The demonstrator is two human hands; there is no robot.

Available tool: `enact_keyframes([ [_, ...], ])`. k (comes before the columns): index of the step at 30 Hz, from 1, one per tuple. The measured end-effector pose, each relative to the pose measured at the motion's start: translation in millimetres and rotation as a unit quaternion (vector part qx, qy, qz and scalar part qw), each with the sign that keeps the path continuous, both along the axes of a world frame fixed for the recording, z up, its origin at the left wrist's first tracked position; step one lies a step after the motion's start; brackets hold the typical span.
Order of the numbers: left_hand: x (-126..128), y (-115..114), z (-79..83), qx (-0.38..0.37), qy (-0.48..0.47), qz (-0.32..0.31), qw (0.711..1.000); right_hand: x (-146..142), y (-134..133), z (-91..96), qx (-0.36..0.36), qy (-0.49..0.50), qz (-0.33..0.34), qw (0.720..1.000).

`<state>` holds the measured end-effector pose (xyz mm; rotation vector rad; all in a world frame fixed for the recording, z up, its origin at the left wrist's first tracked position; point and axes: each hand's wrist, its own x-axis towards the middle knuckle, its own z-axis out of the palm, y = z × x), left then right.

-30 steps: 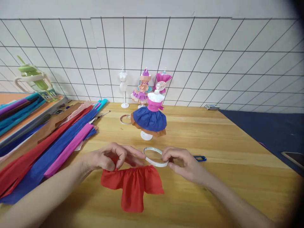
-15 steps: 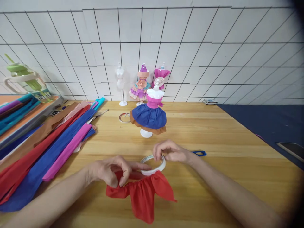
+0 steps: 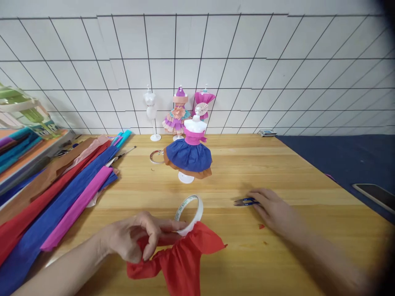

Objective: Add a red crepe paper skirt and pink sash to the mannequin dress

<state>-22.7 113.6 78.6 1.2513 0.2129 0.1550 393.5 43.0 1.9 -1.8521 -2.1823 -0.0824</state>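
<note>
My left hand is closed around a gathered piece of red crepe paper near the table's front edge, and its fingertips also pinch the lower rim of a white tape roll that stands tilted above the paper. My right hand lies out to the right on the wooden table, fingers curled over small blue-handled scissors. A mannequin in a blue and pink paper dress stands just behind the tape roll.
Long folded crepe sheets in red, blue, pink and brown lie at the left. Three more small mannequins stand at the tiled wall. A second tape ring sits beside the dressed mannequin. A phone rests on dark cloth at the right.
My right hand let go of the tape roll and moved right onto the scissors. My left hand kept the red paper and now holds the roll tilted up.
</note>
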Motion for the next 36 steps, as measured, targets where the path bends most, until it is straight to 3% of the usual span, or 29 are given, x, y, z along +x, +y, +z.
enact_keyframes([
  [3, 0.5, -0.1, -0.3, -0.056, -0.005, 0.009, 0.998, -15.0, -3.3, -9.0, -0.006, -0.009, -0.012, 1.0],
  [7, -2.3, -0.6, -2.1, -0.057, 0.0, 0.005, 0.998, -53.6, -9.8, 17.7, -0.058, 0.119, -0.017, 0.991],
  [9, -3.6, -0.7, -2.6, -0.059, 0.011, 0.009, 0.998, -73.1, -16.5, 40.8, -0.099, 0.245, 0.007, 0.964],
  [11, -3.8, -0.7, -2.5, -0.069, 0.012, 0.006, 0.998, -90.7, -23.6, 63.9, -0.18, 0.373, 0.046, 0.909],
  [13, -3.4, -0.7, -2.1, -0.076, 0.01, 0.001, 0.997, -105.6, -28.4, 83.0, -0.223, 0.418, 0.074, 0.878],
  [15, -2.8, -0.6, -1.5, -0.07, 0.013, 0.006, 0.997, -117.4, -29.5, 96.0, -0.23, 0.432, 0.086, 0.868],
  [23, 0.6, 1.6, 5.0, -0.075, 0.02, -0.018, 0.997, -139.3, -15.1, 109.3, -0.267, 0.333, 0.069, 0.902],
  [31, 0.5, 4.6, -1.1, -0.078, 0.04, -0.02, 0.996, -130.3, -9.8, 105.4, -0.307, 0.304, 0.087, 0.897],
  [36, 2.2, 5.1, -0.5, -0.08, 0.028, -0.011, 0.996, -131.7, -7.2, 104.9, -0.293, 0.298, 0.094, 0.904],
])
